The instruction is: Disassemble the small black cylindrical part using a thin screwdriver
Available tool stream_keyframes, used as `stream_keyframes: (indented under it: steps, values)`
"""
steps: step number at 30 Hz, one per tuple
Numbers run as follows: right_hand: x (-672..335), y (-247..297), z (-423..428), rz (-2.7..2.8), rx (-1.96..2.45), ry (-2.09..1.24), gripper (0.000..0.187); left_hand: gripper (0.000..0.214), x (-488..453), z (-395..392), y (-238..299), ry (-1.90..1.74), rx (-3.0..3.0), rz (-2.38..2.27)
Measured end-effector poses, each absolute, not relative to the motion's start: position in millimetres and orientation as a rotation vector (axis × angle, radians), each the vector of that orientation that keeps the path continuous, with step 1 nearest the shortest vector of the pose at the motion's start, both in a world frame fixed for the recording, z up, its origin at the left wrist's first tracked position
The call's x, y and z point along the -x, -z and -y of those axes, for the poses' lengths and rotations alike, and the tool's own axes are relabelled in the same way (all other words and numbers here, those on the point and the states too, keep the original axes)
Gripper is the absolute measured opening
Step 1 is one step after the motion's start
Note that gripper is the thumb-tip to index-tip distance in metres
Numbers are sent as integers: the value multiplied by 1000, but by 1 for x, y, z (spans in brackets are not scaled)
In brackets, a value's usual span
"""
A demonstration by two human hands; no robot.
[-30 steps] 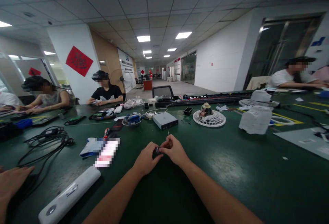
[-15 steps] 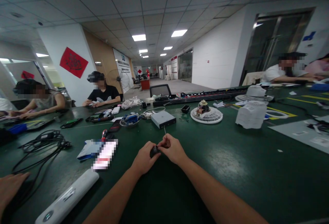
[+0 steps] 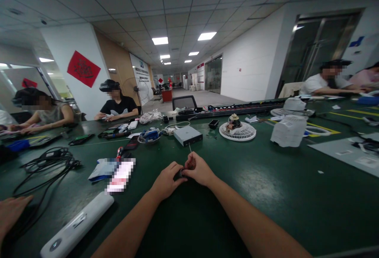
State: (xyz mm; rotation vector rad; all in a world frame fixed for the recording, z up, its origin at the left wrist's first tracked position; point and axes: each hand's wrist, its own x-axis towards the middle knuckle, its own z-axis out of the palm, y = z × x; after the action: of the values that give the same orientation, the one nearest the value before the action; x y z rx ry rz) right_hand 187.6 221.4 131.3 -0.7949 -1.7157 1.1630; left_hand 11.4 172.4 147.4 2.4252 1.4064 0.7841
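My left hand [image 3: 167, 180] is closed on a small dark round part [image 3: 179, 173] whose kind I cannot make out, held low over the green table. Touching the same part from the right, my right hand [image 3: 201, 170] has its fingers pinched together. Out of its fingertips sticks a thin metal rod [image 3: 190, 147], pointing away from me; its other end is hidden in the hand. Just beyond the hands lies a grey metal drive box [image 3: 187, 135].
A white fan grille with a motor [image 3: 237, 131] and a white plastic housing [image 3: 288, 131] stand to the right. On the left lie a black cable coil [image 3: 51, 162], a white elongated device [image 3: 78, 226] and red-handled pliers [image 3: 119, 152]. Another person's hand [image 3: 12, 214] rests at the left edge.
Both hands stay together at nearly the same spot. My right fingers have shifted slightly against the dark part, which shows less now. The view has tilted a little.
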Motion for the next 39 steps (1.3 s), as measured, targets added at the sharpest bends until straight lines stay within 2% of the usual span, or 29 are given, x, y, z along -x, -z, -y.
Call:
stream_keyframes:
  steps: [4, 9, 12, 19, 27, 32, 39]
  values:
    - [-185, -134, -217, 1765, 831, -935, 15, 24, -10, -177, -145, -964, -2355, -1539]
    - [-186, -139, -216, 1603, 763, -964, 43, 20, -1, -187, -139, -1016, -2114, -1844]
    - [-188, -141, -217, 1498, 804, -1005, 51, 21, 6, -192, -134, -958, -1977, -1958]
    - [-185, -140, -222, 1429, 879, -1081, 32, 26, 2, -188, -136, -908, -2081, -1874]
    - [-200, -148, -225, 1737, 1045, -1025, 26, 21, 3, -185, -139, -1015, -2139, -1801]
    - [-205, -148, -229, 1730, 959, -1205, 30, 21, 4, -186, -138, -1003, -2200, -1741]
    - [-207, -150, -228, 1783, 1080, -1096, 22, 29, 4, -186, -137, -903, -2282, -1723]
